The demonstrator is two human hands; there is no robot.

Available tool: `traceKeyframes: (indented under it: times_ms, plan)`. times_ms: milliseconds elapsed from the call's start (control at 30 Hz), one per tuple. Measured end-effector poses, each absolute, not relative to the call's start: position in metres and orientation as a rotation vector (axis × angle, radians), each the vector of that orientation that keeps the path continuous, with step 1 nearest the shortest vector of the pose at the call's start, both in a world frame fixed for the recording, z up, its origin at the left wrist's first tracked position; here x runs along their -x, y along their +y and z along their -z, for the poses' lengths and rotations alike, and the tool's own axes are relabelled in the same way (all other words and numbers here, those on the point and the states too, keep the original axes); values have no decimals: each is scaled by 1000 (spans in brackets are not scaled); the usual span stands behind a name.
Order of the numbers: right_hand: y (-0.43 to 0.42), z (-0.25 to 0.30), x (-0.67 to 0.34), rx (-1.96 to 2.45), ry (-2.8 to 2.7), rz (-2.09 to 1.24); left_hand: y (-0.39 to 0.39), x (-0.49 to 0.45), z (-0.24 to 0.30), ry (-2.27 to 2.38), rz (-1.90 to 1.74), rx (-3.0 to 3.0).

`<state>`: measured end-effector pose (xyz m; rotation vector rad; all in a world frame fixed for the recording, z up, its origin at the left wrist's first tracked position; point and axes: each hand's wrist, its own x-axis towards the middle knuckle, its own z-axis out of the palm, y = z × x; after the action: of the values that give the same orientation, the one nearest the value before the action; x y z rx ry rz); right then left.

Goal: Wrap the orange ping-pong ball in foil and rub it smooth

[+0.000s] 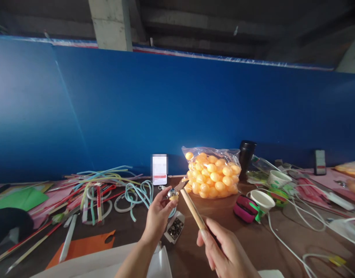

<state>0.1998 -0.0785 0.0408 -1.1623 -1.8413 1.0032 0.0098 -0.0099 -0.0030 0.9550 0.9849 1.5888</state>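
We face a blue wall [177, 104], with a brown worktop [220, 210] below it. On the worktop, beyond our hands, sits a clear bag [215, 151] of yellow balls [212, 177]. Our right hand [223, 247] is curled tight, its fingers wrapped round a wooden handle and its thumb laid along the top. Our left hand [157, 216] has its thumb and forefinger slightly parted; we cannot make out all its other fingers. The tool [193, 208] in our right hand slants forward and to the left. A small box [169, 238] rests just right of our left hand. The silvery ball [172, 194], yellow underneath, is pinched between our left fingers, above the worktop and near the tool's dark head; we cannot tell whether they touch. Smallest are the shiny studs [175, 227] in the box.
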Motion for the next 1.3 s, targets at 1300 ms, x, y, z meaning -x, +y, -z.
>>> traceKeyframes:
  times_ms: [1300]
  plan:
    - [-73,-24,-199,1210,-1928,-941,-9,-13,4,1068,-1623,-959]
